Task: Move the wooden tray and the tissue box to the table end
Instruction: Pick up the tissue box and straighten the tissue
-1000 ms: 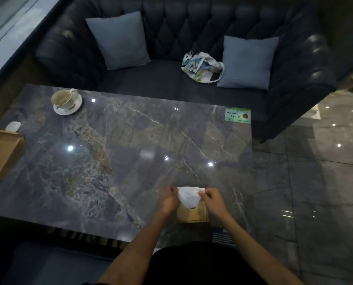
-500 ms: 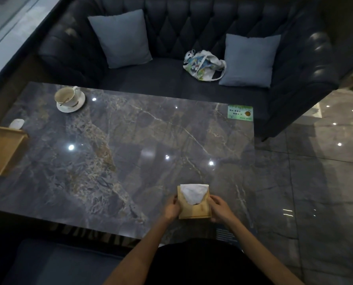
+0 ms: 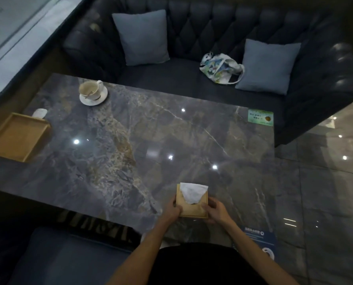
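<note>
Tissue box (image 3: pixel 192 204), wooden, sits on the marble table (image 3: pixel 151 145) near its front edge, right of centre, with a white tissue (image 3: pixel 193 192) standing out of the top slot. Left hand (image 3: pixel 172 210) is pressed against the box's left side, fingers curled round the near left corner; right hand (image 3: pixel 213 209) is pressed against the right side, thumb lying on the box's top face near the right corner. The box is thus clamped between the two hands, which cover its near corners while its far edge is free. Cannot tell whether the box base is touching the table or raised just off it. Wooden tray (image 3: pixel 17 136) lies at the far left end of the table, well apart from the box, with a small white object (image 3: pixel 39 113) just behind it. Cup on a saucer (image 3: pixel 92 92) stands at the far left corner; a green card (image 3: pixel 260 117) lies at the far right corner. Versus one second ago: both hands were then up at the tissue, pinching it; they are now lower, on the box sides. Versus half a second ago: grip much the same, box in about the same spot on the table.
</note>
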The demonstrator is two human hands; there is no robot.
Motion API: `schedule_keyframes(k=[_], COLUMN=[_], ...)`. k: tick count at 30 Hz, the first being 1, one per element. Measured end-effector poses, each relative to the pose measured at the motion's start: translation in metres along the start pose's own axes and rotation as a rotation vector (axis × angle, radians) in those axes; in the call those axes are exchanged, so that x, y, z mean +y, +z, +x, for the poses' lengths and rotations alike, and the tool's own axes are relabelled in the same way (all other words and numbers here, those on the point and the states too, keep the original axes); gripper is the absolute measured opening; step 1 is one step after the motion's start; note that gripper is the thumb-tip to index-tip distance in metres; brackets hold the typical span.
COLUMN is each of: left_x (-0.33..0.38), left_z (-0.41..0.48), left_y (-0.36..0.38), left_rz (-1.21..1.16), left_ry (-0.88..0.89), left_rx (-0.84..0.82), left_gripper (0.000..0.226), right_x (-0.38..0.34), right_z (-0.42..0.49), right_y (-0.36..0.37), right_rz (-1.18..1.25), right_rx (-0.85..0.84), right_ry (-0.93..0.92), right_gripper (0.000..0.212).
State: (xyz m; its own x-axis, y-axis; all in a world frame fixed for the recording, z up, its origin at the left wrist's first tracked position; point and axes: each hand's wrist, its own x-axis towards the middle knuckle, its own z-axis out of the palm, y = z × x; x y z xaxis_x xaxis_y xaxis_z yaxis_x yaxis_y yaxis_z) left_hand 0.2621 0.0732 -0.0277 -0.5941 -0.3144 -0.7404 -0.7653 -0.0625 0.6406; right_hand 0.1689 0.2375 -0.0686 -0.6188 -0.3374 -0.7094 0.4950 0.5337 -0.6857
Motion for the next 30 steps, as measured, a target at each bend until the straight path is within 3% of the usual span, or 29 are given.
schedule_keyframes(k=[2, 7, 11, 17, 20, 23, 30], left_x=[-0.006, -0.027, -0.038, -0.071, -0.079, -0.077, -0.075], left_z=[-0.003, -0.003, -0.010, -0.001, -0.002, -0.006, -0.011], left_y=[-0.020, -0.086, -0.146, -0.230, -0.248, -0.248, -0.252], left_rz=[-0.003, 0.008, 0.003, 0.016, -0.043, -0.107, -0.127], left_ry=[-0.003, -0.037, -0.041, -0.084, -0.101, -0.096, -0.088], left_rx=[0.028, 0.047, 0.078, 0.134, 0.112, 0.118, 0.199], left_gripper=[0.068, 0.059, 0.055, 0.053, 0.051, 0.053, 0.040], right_x=[-0.007, -0.019, -0.043, -0.071, -0.071, -0.071, -0.083], right_z=[0.001, 0.000, -0.005, -0.010, -0.008, -0.001, 0.016], right_y=[0.021, 0.093, 0.156, 0.239, 0.251, 0.252, 0.257], right_rz=[-0.045, -0.078, -0.154, -0.084, -0.046, 0.028, -0.142], right_rx=[-0.037, -0.055, -0.090, -0.155, -0.088, -0.128, -0.103], right_ry=[-0.001, 0.005, -0.044, -0.145, -0.042, 0.102, 0.027], right_gripper=[0.046, 0.056, 0.052, 0.061, 0.047, 0.049, 0.032])
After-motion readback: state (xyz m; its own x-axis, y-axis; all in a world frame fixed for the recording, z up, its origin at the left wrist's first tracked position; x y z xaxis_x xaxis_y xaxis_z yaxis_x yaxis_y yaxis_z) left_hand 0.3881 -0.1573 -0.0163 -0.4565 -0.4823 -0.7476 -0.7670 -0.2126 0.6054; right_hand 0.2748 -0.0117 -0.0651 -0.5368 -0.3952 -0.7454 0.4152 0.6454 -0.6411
